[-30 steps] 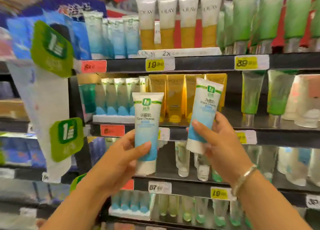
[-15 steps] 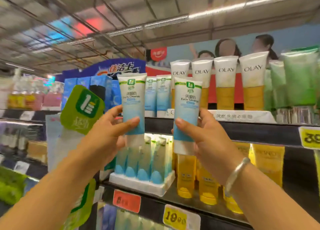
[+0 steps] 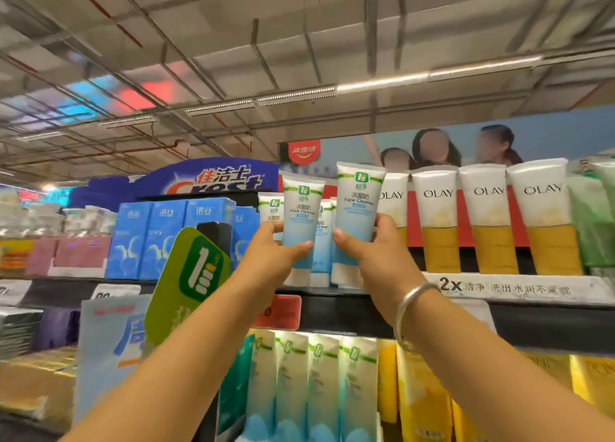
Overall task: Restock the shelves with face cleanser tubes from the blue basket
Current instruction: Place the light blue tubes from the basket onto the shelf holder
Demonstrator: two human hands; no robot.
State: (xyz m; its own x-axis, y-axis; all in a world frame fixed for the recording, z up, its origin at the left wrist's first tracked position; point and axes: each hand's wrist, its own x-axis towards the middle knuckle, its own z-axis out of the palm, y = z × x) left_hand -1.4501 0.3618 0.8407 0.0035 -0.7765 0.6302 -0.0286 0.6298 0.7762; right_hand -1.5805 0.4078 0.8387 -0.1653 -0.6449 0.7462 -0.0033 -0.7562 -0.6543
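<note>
Gripping "Face Cleanser" tubes — left hand (image 3: pixel 266 258) one (image 3: pixel 301 218), right hand (image 3: pixel 376 258) another (image 3: pixel 357 205).

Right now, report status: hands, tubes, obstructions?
Left hand grips one cleanser tube. Right hand grips another tube. Both at top shelf; matching tubes stand behind.

A row of white-and-yellow OLAY tubes (image 3: pixel 486 215) stands upright on the top shelf, with green tubes (image 3: pixel 590 218) just beside them at the right edge. Blue boxes (image 3: pixel 149 238) line the same shelf farther left, and a green thumbs-up sign (image 3: pixel 196 275) juts out in front of them. Behind, a blue Crest banner (image 3: pixel 213 180) rises under the grey ceiling (image 3: pixel 233 42).
</note>
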